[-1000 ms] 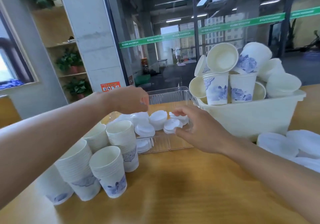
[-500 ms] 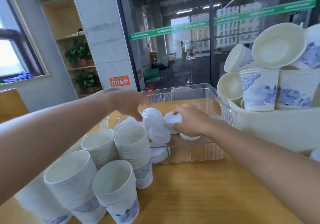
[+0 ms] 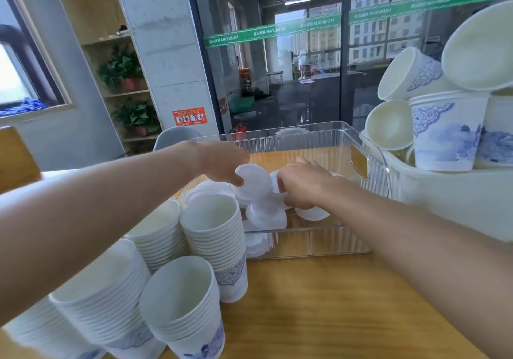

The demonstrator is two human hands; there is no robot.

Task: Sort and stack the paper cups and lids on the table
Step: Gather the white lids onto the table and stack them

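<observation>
Head view: both hands reach into clear bin (image 3: 319, 136) of lids. Left hand (image 3: 222, 161) pinches white lid (image 3: 254, 182); right hand (image 3: 302, 183) curls onto lids (image 3: 311, 213). Cup stacks (image 3: 213, 236) occupy tabletop (image 3: 319, 308) left edge.

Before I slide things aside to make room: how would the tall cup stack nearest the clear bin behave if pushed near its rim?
The cup stack looks light, being thin paper cups, so it would likely tip rather than slide. It stands tall on a narrow base, which adds to that risk. Neighbouring stacks close beside it might catch it or topple too.
</observation>
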